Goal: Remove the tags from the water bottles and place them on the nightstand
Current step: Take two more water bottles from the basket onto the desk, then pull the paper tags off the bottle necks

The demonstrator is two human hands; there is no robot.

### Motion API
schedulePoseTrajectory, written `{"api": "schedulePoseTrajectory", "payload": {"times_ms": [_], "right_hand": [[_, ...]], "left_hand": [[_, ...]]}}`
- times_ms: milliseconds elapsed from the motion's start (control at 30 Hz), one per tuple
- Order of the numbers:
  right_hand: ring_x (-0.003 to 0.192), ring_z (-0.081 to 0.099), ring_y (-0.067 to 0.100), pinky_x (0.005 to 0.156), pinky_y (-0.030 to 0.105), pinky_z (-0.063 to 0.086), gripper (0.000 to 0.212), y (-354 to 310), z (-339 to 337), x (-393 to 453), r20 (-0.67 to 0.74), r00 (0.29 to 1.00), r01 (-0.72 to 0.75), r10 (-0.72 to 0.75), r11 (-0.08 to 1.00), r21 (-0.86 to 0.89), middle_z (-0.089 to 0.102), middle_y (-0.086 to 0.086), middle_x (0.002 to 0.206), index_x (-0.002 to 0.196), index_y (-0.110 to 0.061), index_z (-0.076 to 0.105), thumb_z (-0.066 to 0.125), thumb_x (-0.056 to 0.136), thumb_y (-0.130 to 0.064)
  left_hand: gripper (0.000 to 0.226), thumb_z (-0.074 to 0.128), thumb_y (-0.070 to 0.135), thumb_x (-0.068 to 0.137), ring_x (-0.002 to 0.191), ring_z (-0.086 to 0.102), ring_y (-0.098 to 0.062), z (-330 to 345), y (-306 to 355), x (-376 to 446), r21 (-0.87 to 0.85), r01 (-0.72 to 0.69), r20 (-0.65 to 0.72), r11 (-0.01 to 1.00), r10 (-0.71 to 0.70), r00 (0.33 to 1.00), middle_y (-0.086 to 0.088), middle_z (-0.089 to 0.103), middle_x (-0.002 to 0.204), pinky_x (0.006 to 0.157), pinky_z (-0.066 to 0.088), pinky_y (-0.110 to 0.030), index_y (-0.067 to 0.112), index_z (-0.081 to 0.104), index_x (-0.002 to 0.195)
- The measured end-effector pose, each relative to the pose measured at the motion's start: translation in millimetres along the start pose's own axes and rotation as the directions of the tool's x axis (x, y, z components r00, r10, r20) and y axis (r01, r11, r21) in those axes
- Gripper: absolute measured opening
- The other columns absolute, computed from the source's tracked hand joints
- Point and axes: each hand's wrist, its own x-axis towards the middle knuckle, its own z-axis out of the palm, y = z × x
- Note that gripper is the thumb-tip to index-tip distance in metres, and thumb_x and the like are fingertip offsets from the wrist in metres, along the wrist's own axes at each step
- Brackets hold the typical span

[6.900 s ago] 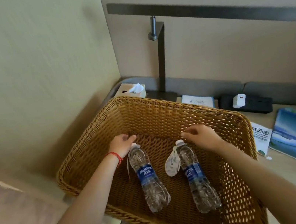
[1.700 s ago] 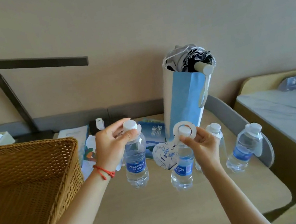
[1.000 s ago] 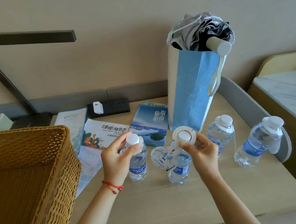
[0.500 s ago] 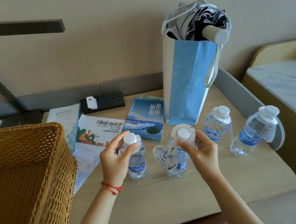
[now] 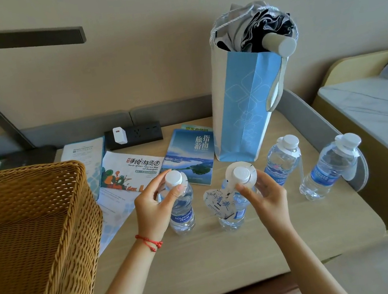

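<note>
1. Head view: left hand has thumb and fingers closed round the neck of a clear plastic water bottle with a blue label, just under its white cap. Bottle stands upright on the pale wooden nightstand top. A sliver of white behind the neck may be a tag; cannot tell.
2. Right hand pinches the neck of a second clear bottle, fingertips at the round collar of a white paper hang tag. Collar sits round the cap; the printed leaf-shaped part hangs down the bottle's left side. Tag not yet off.
3. Farther right, two more clear bottles stand upright, apart from the hands. Both carry white tags at the neck.
4. Woven wicker basket at left; no bottles visible inside.
5. Behind: tourist leaflets, blue paper gift bag.
6. Judgement: placing looks done, four bottles on the surface. Tag removal remains, at least three to strip.
</note>
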Motion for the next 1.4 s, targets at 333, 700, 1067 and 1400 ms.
{"api": "schedulePoseTrajectory", "payload": {"times_ms": [333, 700, 1067, 1400], "right_hand": [[0.109, 0.061, 0.007, 0.094, 0.028, 0.050, 0.038, -8, -5, -10, -0.065, 0.998, -0.010, 0.011, 1.000, 0.010, 0.069, -0.009, 0.109, 0.108, -0.029, 0.064, 0.071, 0.070, -0.033], [0.092, 0.066, 0.001, 0.084, 0.021, 0.053, 0.019, -9, -23, -38, -0.240, 0.970, -0.054, 0.045, 0.998, -0.029, 0.071, -0.010, 0.098, 0.097, -0.029, 0.066, 0.065, 0.084, -0.016], [0.081, 0.065, -0.008, 0.066, 0.005, 0.047, 0.014, -5, -61, -20, -0.142, 0.987, -0.079, 0.073, 0.996, -0.038, 0.070, -0.010, 0.090, 0.098, -0.017, 0.069, 0.063, 0.086, -0.014], [0.086, 0.062, -0.009, 0.072, 0.004, 0.045, 0.017, 10, -74, 29, 0.252, 0.962, -0.086, 0.110, 0.991, -0.103, 0.070, -0.009, 0.095, 0.099, -0.014, 0.070, 0.061, 0.088, -0.021]], "left_hand": [[0.044, 0.071, 0.018, 0.073, 0.104, 0.055, -0.001, -8, 17, -3, 0.092, -0.098, -0.020, 0.991, 0.100, 0.995, 0.001, 0.059, 0.113, 0.087, 0.042, -0.006, 0.007, 0.061, 0.114], [0.031, 0.066, 0.015, 0.076, 0.102, 0.056, -0.004, 1, 55, -28, 0.072, -0.290, 0.115, 0.954, 0.281, 0.953, -0.001, 0.063, 0.106, 0.093, 0.042, -0.013, 0.003, 0.064, 0.105], [0.032, 0.069, 0.012, 0.077, 0.102, 0.055, -0.002, 55, 57, -45, 0.139, -0.199, 0.130, 0.970, 0.182, 0.975, 0.001, 0.063, 0.107, 0.091, 0.036, -0.005, 0.003, 0.065, 0.107], [0.026, 0.066, 0.014, 0.076, 0.096, 0.057, 0.001, 94, 64, -92, 0.275, -0.066, -0.223, 0.959, 0.131, 0.966, -0.001, 0.065, 0.101, 0.088, 0.041, -0.008, 0.001, 0.067, 0.099]]}}
